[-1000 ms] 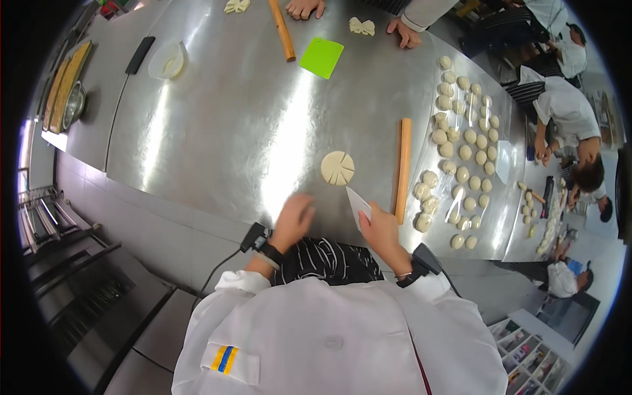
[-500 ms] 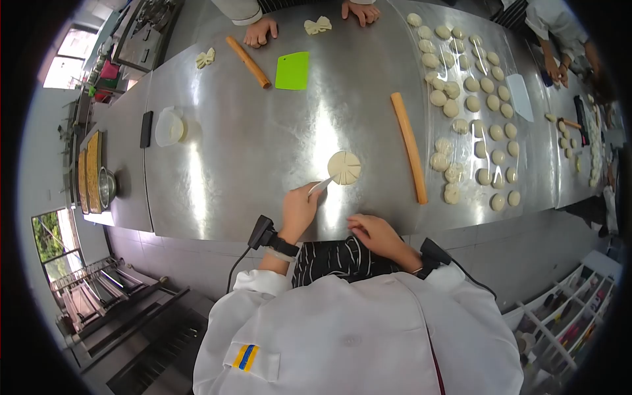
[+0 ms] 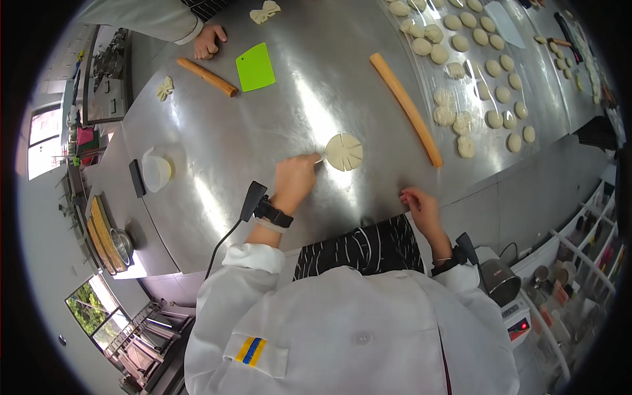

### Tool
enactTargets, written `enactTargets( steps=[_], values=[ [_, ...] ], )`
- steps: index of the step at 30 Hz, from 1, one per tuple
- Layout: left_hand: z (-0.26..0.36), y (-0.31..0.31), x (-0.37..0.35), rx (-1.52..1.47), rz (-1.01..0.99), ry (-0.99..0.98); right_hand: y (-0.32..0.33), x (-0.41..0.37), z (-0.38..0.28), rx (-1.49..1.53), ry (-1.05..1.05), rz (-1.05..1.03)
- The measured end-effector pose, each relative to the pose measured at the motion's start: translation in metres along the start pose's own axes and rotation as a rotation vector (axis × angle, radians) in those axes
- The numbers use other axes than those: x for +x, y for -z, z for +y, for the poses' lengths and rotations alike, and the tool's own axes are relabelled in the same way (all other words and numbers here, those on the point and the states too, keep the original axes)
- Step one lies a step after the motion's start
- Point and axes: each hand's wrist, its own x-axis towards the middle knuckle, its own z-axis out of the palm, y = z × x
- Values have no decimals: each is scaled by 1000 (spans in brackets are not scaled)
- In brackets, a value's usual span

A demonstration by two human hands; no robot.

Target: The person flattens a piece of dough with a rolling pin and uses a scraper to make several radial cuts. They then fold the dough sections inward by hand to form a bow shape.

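Note:
A flat round of dough [image 3: 344, 152] with several cuts running in from its edge lies on the steel table [image 3: 283, 138]. My left hand [image 3: 294, 180] is closed on a thin pale blade [image 3: 320, 158], whose visible end is at the dough's left edge; most of it is hidden by the fingers. At the table's front edge, to the right, is my right hand [image 3: 419, 203], fingers curled together; whether it holds anything small cannot be made out. A wooden rolling pin [image 3: 407, 110] lies right of the dough.
Dough balls [image 3: 460, 43] sit under plastic at the right. Farther back are a green scraper [image 3: 255, 68], a second rolling pin [image 3: 207, 77] and another person's hand [image 3: 210, 41]. A plastic cup [image 3: 157, 171] stands at the left, and shaped dough [image 3: 264, 12] lies at the back.
The view has turned and shifted. My left hand with the blade has moved to the dough's left side, and my right hand has moved right, away from the dough.

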Motion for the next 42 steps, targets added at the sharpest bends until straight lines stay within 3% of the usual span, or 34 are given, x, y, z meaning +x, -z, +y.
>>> enactTargets(
  steps=[18, 36, 42],
  values=[
    [-13, 10, 29, 54, -88, -253, -6, -6, 11, 18, -9, 82],
    [-18, 8, 44, 68, -136, -328, -6, -1, 9, 42, -66, 48],
    [-30, 8, 38, 183, -137, -381, -8, -1, 11, 21, 23, 111]
  ],
)
